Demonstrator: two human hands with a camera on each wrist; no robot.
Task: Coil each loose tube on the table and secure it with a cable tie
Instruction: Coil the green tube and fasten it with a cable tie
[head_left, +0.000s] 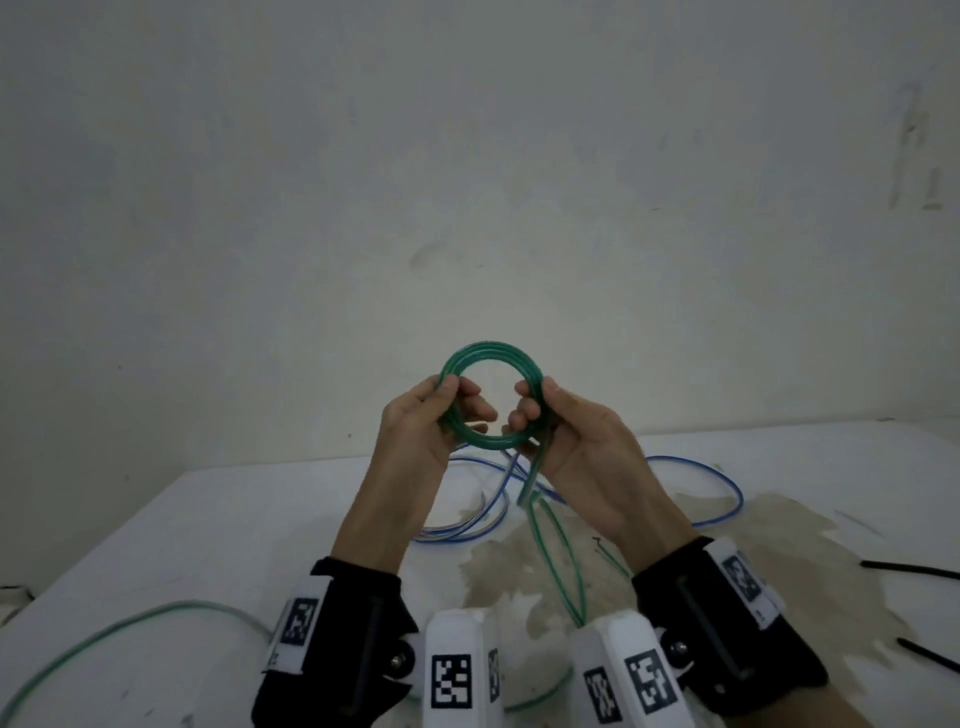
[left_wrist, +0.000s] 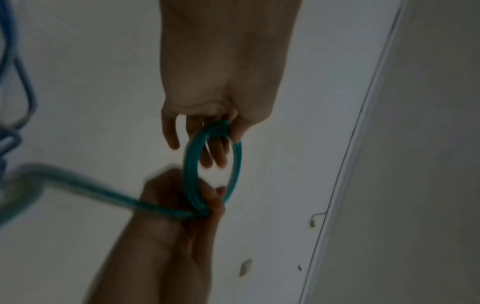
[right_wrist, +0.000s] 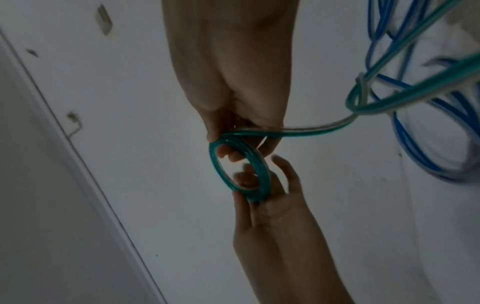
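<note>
A green tube is wound into a small coil (head_left: 491, 353) of several turns, held upright above the table. My left hand (head_left: 457, 402) pinches the coil's left side, thumb outside and fingers through the ring. Gripping the right side is my right hand (head_left: 535, 408), where the loose green tail (head_left: 563, 561) leaves the coil and drops to the table. In the left wrist view the coil (left_wrist: 191, 164) shows edge-on between both hands. The right wrist view shows the coil (right_wrist: 263, 170) and the tail (right_wrist: 311, 130) running off to the right.
A loose blue tube (head_left: 727, 493) lies tangled on the white table (head_left: 208, 545) behind my hands, also seen as blue loops (right_wrist: 415, 144). Two black cable ties (head_left: 909, 569) (head_left: 930, 654) lie at the right. More green tube (head_left: 130, 629) curves along the front left. A brownish stain marks the middle.
</note>
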